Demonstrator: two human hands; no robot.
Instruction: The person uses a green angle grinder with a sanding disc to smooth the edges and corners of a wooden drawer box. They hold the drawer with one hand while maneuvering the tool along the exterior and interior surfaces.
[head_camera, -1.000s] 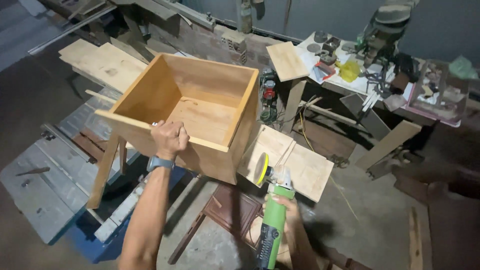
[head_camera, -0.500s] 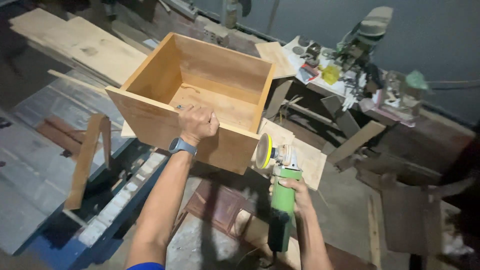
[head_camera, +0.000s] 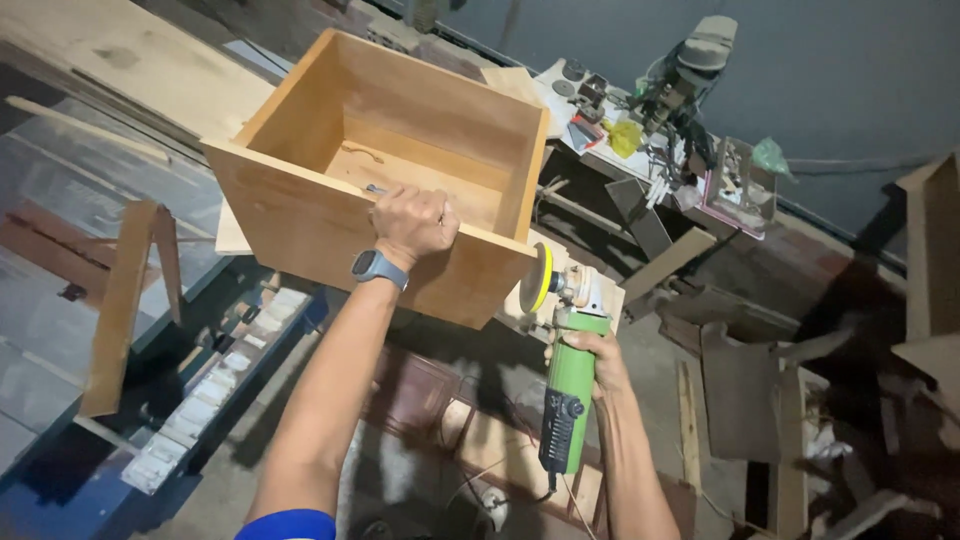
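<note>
Plywood box (head_camera: 400, 170), open on top and empty, sits tilted on the edge of the table saw's tabletop (head_camera: 60, 300), its near wall facing the person. The left hand (head_camera: 412, 225) is closed over that wall's top rim, fingers hooked inside, which looks meant to steady the box. The right hand (head_camera: 590, 360) is wrapped tight around the green body of an angle grinder (head_camera: 567, 385), whose yellow-edged sanding disc (head_camera: 540, 278) stands on edge just beside the box's right corner; whether it touches cannot be told. A wristwatch (head_camera: 378, 268) sits on the left wrist. Beyond, a cluttered workbench (head_camera: 650, 130) stands against the wall, with wooden offcuts (head_camera: 740, 400) lying on the floor.
</note>
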